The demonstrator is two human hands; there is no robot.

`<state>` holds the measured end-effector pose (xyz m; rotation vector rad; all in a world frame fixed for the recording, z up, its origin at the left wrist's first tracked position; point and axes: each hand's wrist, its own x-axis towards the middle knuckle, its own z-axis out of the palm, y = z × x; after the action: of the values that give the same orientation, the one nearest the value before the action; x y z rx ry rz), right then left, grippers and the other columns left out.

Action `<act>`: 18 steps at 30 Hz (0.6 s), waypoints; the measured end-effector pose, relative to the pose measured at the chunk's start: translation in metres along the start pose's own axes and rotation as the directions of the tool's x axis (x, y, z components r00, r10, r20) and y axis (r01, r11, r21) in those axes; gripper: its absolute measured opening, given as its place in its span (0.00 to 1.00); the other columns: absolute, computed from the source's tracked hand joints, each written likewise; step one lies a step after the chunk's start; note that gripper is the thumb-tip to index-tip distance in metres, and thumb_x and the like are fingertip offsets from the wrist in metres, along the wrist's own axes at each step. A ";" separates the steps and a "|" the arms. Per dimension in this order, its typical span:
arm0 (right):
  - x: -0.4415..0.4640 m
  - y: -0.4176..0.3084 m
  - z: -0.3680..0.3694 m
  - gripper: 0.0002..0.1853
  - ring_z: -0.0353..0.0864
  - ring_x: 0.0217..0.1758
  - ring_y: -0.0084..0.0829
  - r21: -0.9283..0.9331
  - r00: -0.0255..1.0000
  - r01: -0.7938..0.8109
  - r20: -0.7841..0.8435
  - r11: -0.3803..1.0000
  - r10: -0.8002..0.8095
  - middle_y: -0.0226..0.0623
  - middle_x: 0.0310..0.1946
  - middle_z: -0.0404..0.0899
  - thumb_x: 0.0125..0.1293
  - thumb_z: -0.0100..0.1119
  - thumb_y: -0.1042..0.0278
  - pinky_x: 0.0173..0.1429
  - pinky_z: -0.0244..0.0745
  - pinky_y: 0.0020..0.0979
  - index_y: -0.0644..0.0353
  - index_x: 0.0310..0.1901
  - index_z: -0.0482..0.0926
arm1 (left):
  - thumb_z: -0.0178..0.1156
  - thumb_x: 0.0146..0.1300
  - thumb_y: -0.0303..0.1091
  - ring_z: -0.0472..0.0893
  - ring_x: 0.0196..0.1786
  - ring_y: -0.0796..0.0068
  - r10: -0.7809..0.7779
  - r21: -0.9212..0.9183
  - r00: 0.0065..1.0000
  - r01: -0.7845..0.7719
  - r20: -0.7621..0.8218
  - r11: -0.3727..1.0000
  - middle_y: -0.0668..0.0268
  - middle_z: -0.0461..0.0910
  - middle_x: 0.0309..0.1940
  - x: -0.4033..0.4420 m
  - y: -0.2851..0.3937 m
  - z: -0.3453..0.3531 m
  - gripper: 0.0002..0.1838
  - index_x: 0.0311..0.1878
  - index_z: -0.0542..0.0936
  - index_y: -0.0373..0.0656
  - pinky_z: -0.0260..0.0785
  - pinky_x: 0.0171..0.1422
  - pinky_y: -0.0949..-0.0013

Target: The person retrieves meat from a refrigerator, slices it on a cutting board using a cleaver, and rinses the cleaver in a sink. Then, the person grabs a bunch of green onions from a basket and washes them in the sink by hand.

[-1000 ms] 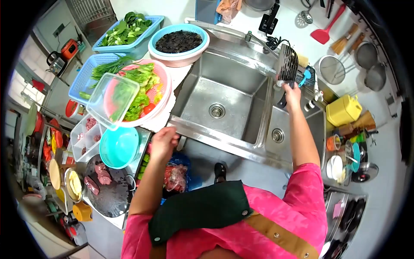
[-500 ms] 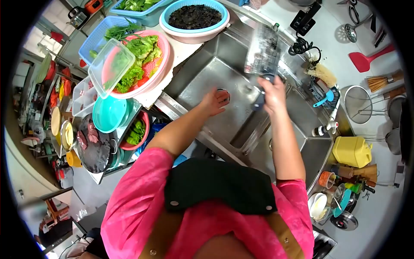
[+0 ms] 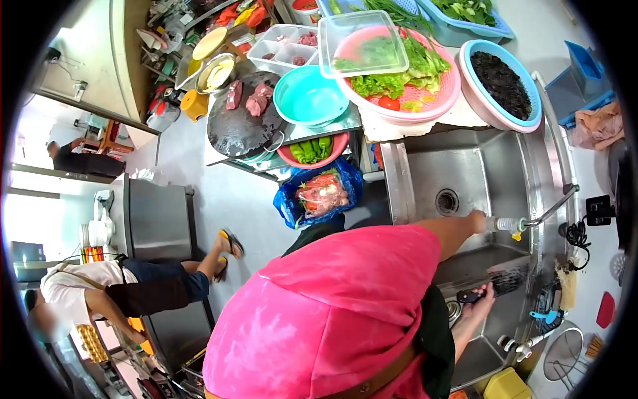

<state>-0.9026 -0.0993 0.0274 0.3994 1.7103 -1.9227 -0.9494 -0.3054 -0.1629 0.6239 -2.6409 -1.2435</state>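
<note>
My right hand is closed around the black handle of a broad-bladed knife, held low over the right part of the metal sink. Its blade is smeared by motion and points away toward the sink's back wall. My left hand is at the outlet end of the tap, above the divider between the basins. Its fingers are too hidden and blurred to make out, and I cannot tell whether it grips the tap. A drain shows in the left basin.
Beside the sink stand a pink basket of lettuce and tomato, and a blue basket of dark food. A round board carries raw meat. A blue bag sits below. Another person bends at the left.
The view has swung round to the left. My left hand has gone from above the drain to the tap's outlet. The knife, raised before, is now lower in the sink.
</note>
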 end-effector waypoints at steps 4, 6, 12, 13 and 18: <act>0.014 0.024 0.014 0.07 0.65 0.21 0.17 0.066 0.964 -0.212 0.176 0.975 0.198 0.25 0.21 0.69 0.60 0.57 0.66 0.24 0.64 0.19 0.57 0.31 0.70 | 0.55 0.53 0.61 0.77 0.46 0.65 -0.265 -0.678 0.881 0.471 0.391 0.565 0.61 0.76 0.45 -0.010 -0.006 -0.003 0.32 0.52 0.72 0.45 0.67 0.49 0.60; 0.027 0.036 0.028 0.07 0.64 0.20 0.16 0.005 0.929 -0.309 0.218 0.951 0.300 0.24 0.21 0.68 0.60 0.57 0.65 0.24 0.62 0.19 0.56 0.32 0.70 | 0.56 0.53 0.61 0.74 0.52 0.62 -0.311 -0.688 0.696 0.709 0.647 0.156 0.59 0.71 0.53 -0.044 0.029 -0.077 0.34 0.56 0.69 0.46 0.62 0.56 0.58; 0.050 0.042 0.066 0.09 0.63 0.19 0.16 -0.139 0.874 -0.332 0.327 0.933 0.359 0.23 0.21 0.67 0.59 0.59 0.64 0.23 0.61 0.18 0.55 0.32 0.69 | 0.62 0.53 0.51 0.71 0.57 0.61 0.061 -0.619 0.631 0.730 0.773 0.291 0.53 0.66 0.59 -0.053 -0.008 -0.075 0.36 0.61 0.64 0.42 0.54 0.64 0.56; 0.044 0.038 0.071 0.09 0.62 0.19 0.15 -0.146 0.860 -0.349 0.341 0.926 0.378 0.23 0.22 0.67 0.58 0.59 0.64 0.23 0.61 0.18 0.55 0.32 0.69 | 0.64 0.51 0.47 0.73 0.54 0.62 0.166 -0.674 0.657 0.687 0.736 0.272 0.54 0.71 0.53 -0.032 -0.044 -0.036 0.31 0.55 0.69 0.39 0.59 0.60 0.58; 0.034 0.033 0.056 0.08 0.62 0.16 0.17 -0.268 0.839 -0.284 0.395 0.921 0.374 0.26 0.19 0.67 0.56 0.60 0.68 0.23 0.60 0.21 0.55 0.27 0.69 | 0.68 0.44 0.32 0.76 0.31 0.69 -0.169 -0.746 0.807 0.589 0.566 0.310 0.62 0.79 0.31 -0.032 -0.030 -0.077 0.10 0.31 0.80 0.41 0.68 0.34 0.65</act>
<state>-0.9045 -0.1625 -0.0101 0.1517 1.4054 -1.4384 -0.8877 -0.3626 -0.1351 0.8504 -1.4623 -2.8821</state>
